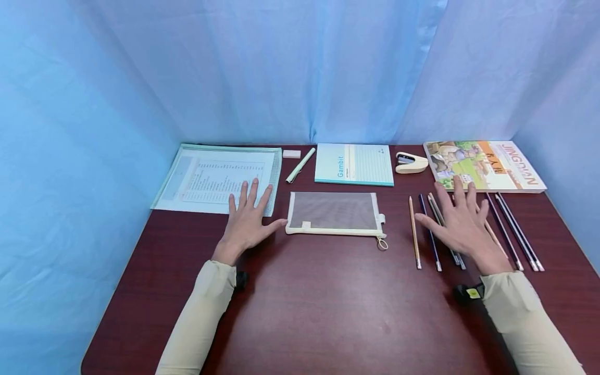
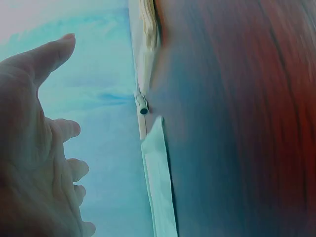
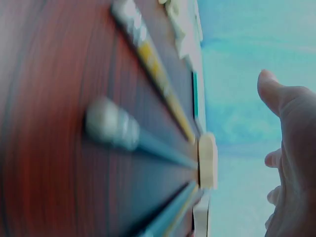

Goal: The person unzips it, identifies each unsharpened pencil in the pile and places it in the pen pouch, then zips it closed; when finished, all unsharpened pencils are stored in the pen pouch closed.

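My left hand [image 1: 245, 224] is spread with straight fingers, overlapping the lower right corner of a mesh-edged document pouch [image 1: 187, 166] in the head view. Its thumb points toward the left edge of a flat, zipped mesh pencil case [image 1: 337, 211]. Fingers also spread, my right hand [image 1: 461, 224] is over a row of pencils and hides parts of some. A yellowish pencil [image 1: 414, 232] and a dark blue pencil [image 1: 430, 233] lie left of it; more dark pencils [image 1: 519, 232] lie to its right. Neither hand holds anything. In the right wrist view, pencil ends [image 3: 106, 123] appear blurred.
Along the back of the dark red table [image 1: 328, 312] lie a white eraser [image 1: 291, 154], a pale green pen [image 1: 300, 165], a Gambit notebook [image 1: 354, 164], a cream stapler [image 1: 411, 163] and a thick illustrated book [image 1: 485, 165]. Blue curtains [image 1: 262, 67] enclose the back and sides.
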Action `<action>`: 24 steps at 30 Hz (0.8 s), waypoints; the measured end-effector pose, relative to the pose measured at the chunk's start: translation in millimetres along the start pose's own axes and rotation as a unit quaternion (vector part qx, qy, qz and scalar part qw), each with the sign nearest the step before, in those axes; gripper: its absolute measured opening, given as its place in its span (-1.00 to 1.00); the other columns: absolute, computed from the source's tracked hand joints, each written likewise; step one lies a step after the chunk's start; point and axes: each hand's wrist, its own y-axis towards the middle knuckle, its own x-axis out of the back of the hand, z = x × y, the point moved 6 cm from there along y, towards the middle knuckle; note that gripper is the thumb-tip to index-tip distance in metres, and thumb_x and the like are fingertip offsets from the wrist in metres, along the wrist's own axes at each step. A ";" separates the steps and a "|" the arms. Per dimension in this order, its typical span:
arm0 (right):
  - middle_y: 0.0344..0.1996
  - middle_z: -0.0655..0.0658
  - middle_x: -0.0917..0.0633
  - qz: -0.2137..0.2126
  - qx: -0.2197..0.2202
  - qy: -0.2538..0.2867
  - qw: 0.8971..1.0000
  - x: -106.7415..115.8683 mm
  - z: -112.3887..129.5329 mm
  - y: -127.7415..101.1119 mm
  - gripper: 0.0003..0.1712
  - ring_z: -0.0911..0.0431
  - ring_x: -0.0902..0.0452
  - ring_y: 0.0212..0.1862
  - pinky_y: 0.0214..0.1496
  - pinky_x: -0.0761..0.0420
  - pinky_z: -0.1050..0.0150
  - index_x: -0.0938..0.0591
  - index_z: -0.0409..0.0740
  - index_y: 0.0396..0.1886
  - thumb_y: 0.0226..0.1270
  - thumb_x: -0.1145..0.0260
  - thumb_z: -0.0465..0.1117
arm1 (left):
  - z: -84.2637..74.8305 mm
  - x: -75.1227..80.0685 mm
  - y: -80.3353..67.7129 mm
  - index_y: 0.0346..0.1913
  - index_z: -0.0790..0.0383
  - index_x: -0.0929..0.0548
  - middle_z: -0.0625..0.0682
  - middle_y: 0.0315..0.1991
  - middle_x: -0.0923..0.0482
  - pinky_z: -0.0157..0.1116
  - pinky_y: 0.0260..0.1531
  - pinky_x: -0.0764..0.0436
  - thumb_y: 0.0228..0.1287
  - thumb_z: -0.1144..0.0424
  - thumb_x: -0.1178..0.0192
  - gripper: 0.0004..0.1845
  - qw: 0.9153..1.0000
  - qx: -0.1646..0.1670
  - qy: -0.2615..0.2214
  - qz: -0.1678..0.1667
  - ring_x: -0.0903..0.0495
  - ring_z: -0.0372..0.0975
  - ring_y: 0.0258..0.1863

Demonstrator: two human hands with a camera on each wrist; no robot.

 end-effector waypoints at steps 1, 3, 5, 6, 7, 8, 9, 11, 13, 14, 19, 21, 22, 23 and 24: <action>0.59 -0.40 0.34 0.002 0.002 0.002 1.000 -1.4 5.3 0.5 0.12 -0.52 0.53 0.54 0.33 0.31 -0.75 0.06 -0.10 0.62 0.33 -0.14 0.39 | -2.4 -0.9 0.1 0.62 -0.10 0.09 0.11 0.66 0.35 0.33 0.59 0.32 0.26 -0.43 -0.04 0.01 1.000 -0.002 0.000 0.001 0.42 0.08 0.65; 0.60 -0.40 0.33 0.006 0.008 0.009 1.000 -4.8 16.0 1.7 0.11 -0.52 0.53 0.55 0.35 0.32 -0.73 0.06 -0.08 0.62 0.33 -0.13 0.40 | -7.0 -3.4 0.6 0.62 -0.11 0.11 0.10 0.66 0.35 0.32 0.59 0.30 0.27 -0.43 -0.03 0.00 1.000 -0.006 0.002 0.003 0.41 0.07 0.65; 0.60 -0.41 0.29 0.010 0.014 0.011 1.000 -8.7 26.9 3.1 0.11 -0.53 0.50 0.55 0.37 0.31 -0.71 0.05 -0.08 0.62 0.33 -0.13 0.41 | -11.9 -6.0 1.4 0.62 -0.10 0.10 0.10 0.66 0.33 0.34 0.59 0.27 0.27 -0.42 -0.04 0.00 1.000 -0.013 0.003 0.001 0.38 0.08 0.65; 0.60 -0.41 0.28 0.013 0.018 0.012 1.000 -10.9 32.3 3.7 0.11 -0.52 0.49 0.55 0.38 0.30 -0.70 0.04 -0.08 0.62 0.33 -0.13 0.41 | -14.5 -7.4 1.7 0.62 -0.10 0.09 0.10 0.66 0.32 0.33 0.59 0.26 0.27 -0.42 -0.04 0.00 1.000 -0.015 0.004 0.000 0.36 0.09 0.65; 0.60 -0.40 0.27 0.015 0.021 0.014 1.000 -13.9 37.0 4.7 0.11 -0.52 0.49 0.55 0.38 0.30 -0.70 0.04 -0.08 0.62 0.33 -0.13 0.41 | -17.0 -9.0 2.2 0.62 -0.10 0.09 0.10 0.67 0.32 0.34 0.59 0.25 0.27 -0.42 -0.04 0.00 1.000 -0.017 0.006 0.000 0.35 0.09 0.65; 0.60 -0.40 0.25 0.016 0.025 0.014 0.999 -16.2 42.2 5.1 0.11 -0.52 0.47 0.56 0.39 0.28 -0.70 0.02 -0.08 0.62 0.32 -0.13 0.41 | -19.7 -10.5 2.7 0.62 -0.10 0.08 0.10 0.66 0.30 0.34 0.58 0.23 0.27 -0.43 -0.04 0.00 1.000 -0.020 0.007 0.000 0.33 0.09 0.65; 0.60 -0.40 0.24 0.017 0.029 0.012 0.999 -18.7 47.5 5.5 0.11 -0.51 0.45 0.56 0.39 0.26 -0.70 0.02 -0.08 0.62 0.32 -0.13 0.42 | -22.3 -12.3 3.2 0.62 -0.11 0.08 0.10 0.66 0.30 0.34 0.58 0.22 0.27 -0.43 -0.04 -0.01 1.000 -0.022 0.009 0.001 0.33 0.09 0.65; 0.60 -0.40 0.20 0.019 0.038 0.006 0.999 -24.3 57.2 6.3 0.10 -0.51 0.39 0.56 0.40 0.22 -0.68 -0.01 -0.08 0.61 0.32 -0.13 0.42 | -27.3 -15.6 4.1 0.62 -0.10 0.07 0.11 0.66 0.29 0.35 0.58 0.20 0.27 -0.43 -0.04 -0.01 1.000 -0.027 0.012 0.001 0.32 0.09 0.65; 0.60 -0.40 0.17 0.025 0.046 0.006 0.999 -29.8 66.2 6.6 0.09 -0.50 0.36 0.57 0.43 0.21 -0.66 -0.03 -0.08 0.61 0.32 -0.15 0.41 | -31.9 -19.2 4.9 0.62 -0.12 0.08 0.10 0.66 0.29 0.34 0.59 0.19 0.27 -0.43 -0.03 -0.01 0.999 -0.030 0.015 0.006 0.34 0.07 0.66; 0.60 -0.39 0.16 0.030 0.049 0.005 0.998 -32.5 71.0 6.0 0.08 -0.49 0.34 0.57 0.44 0.20 -0.65 -0.04 -0.08 0.61 0.32 -0.15 0.41 | -34.4 -20.8 5.3 0.62 -0.11 0.07 0.11 0.66 0.28 0.34 0.58 0.18 0.27 -0.43 -0.03 -0.01 0.999 -0.032 0.014 0.006 0.33 0.07 0.66; 0.61 -0.39 0.14 0.064 0.057 0.018 0.996 -47.2 88.8 2.6 0.06 -0.47 0.32 0.58 0.46 0.22 -0.63 -0.04 -0.08 0.61 0.34 -0.15 0.39 | -44.2 -29.1 5.1 0.62 -0.09 0.05 0.11 0.66 0.28 0.34 0.58 0.15 0.27 -0.43 -0.04 -0.01 0.999 -0.041 0.018 0.023 0.32 0.07 0.66; 0.60 -0.40 0.12 0.073 0.058 0.018 0.995 -51.8 93.8 1.2 0.05 -0.48 0.31 0.58 0.47 0.21 -0.63 -0.05 -0.08 0.61 0.35 -0.14 0.39 | -46.9 -31.5 4.4 0.61 -0.09 0.03 0.10 0.66 0.28 0.33 0.59 0.15 0.27 -0.43 -0.03 -0.02 0.998 -0.041 0.019 0.034 0.32 0.07 0.66; 0.60 -0.41 0.11 0.075 0.059 0.017 0.995 -53.7 96.0 0.6 0.05 -0.49 0.30 0.58 0.47 0.19 -0.63 -0.06 -0.07 0.61 0.35 -0.14 0.39 | -48.5 -32.3 4.0 0.61 -0.08 0.02 0.10 0.66 0.28 0.33 0.59 0.15 0.28 -0.43 -0.03 -0.02 0.998 -0.043 0.018 0.038 0.31 0.07 0.66; 0.60 -0.41 0.10 0.079 0.058 0.015 0.995 -55.5 97.8 -0.2 0.04 -0.49 0.29 0.57 0.47 0.18 -0.62 -0.07 -0.07 0.60 0.35 -0.13 0.39 | -49.7 -33.3 3.5 0.61 -0.08 0.02 0.10 0.66 0.28 0.32 0.60 0.14 0.28 -0.43 -0.03 -0.03 0.998 -0.043 0.019 0.043 0.31 0.07 0.66; 0.59 -0.42 0.08 0.082 0.058 0.015 0.995 -57.3 99.4 -1.1 0.03 -0.49 0.27 0.57 0.47 0.17 -0.62 -0.08 -0.08 0.60 0.35 -0.13 0.39 | -51.1 -34.0 2.9 0.61 -0.06 0.00 0.11 0.66 0.26 0.32 0.60 0.14 0.28 -0.43 -0.03 -0.03 0.998 -0.046 0.017 0.047 0.30 0.07 0.66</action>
